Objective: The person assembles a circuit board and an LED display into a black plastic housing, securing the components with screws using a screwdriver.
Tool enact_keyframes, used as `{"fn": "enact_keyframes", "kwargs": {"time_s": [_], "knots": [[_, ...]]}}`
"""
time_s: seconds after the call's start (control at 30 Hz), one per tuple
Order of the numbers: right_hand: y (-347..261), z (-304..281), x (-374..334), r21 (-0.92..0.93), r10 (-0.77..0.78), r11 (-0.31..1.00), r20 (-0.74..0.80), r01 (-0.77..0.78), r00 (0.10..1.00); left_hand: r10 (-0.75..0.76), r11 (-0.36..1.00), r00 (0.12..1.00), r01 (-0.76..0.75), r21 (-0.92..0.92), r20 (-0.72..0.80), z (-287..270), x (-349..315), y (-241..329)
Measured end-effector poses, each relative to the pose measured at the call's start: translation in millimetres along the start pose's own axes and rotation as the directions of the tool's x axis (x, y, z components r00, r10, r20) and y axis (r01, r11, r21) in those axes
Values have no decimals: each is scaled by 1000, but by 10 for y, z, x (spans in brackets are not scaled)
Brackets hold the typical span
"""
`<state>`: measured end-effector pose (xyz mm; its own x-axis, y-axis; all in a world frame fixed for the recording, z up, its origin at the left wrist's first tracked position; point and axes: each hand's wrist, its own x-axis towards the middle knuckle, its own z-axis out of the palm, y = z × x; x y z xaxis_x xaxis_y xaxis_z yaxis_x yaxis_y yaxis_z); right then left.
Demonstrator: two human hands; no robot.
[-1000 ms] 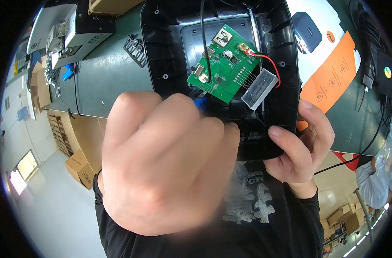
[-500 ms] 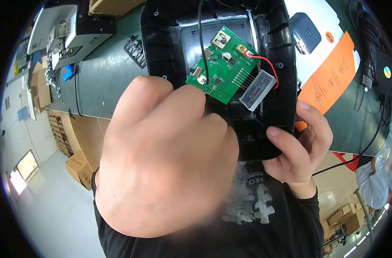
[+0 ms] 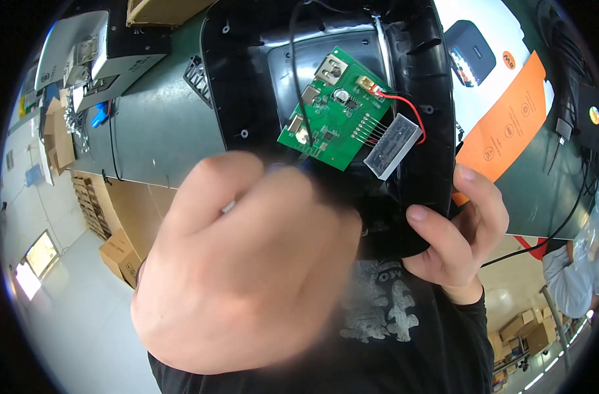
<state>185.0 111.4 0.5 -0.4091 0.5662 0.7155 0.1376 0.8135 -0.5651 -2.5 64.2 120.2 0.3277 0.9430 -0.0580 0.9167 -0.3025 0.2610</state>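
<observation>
A black plastic housing [image 3: 242, 85], its ribbed inside facing up, is tilted in front of me. My right hand [image 3: 460, 230] pinches its near right corner between thumb and fingers. Over the housing's inside lies a green circuit board [image 3: 335, 121], joined by thin pins to a small rectangular module [image 3: 393, 146]. A red wire [image 3: 414, 108] is plugged into the board's connector, and a black cable [image 3: 294, 59] runs down to its left corner. My left hand [image 3: 247, 262], curled and slightly blurred, is just below that corner; its fingertips and whatever they hold are hidden.
A grey-and-black device [image 3: 125, 59] stands at the far left, with loose screws [image 3: 76, 128] near it. A slotted black piece [image 3: 198, 80] lies beside the housing. On the right are a printed white box [image 3: 473, 46], an orange card [image 3: 510, 125] and dark cables [image 3: 565, 98].
My left hand has moved down and slightly left, away from the board's corner. The housing and board have shifted slightly down and left. My right hand keeps its hold on the corner.
</observation>
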Motion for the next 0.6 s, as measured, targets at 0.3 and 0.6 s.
{"fn": "enact_keyframes", "kwargs": {"time_s": [0.3, 0.6], "knots": [[-23, -20, -8, -3, 41, 999, 39, -41, 998, 58, 998, 996, -56, 35, -66, 94, -79, -28], [-86, -67, -3, -131, 96, 988, 66, -86, 993, -136, 989, 976, 144, 34, -168, 177, -167, 165]]}}
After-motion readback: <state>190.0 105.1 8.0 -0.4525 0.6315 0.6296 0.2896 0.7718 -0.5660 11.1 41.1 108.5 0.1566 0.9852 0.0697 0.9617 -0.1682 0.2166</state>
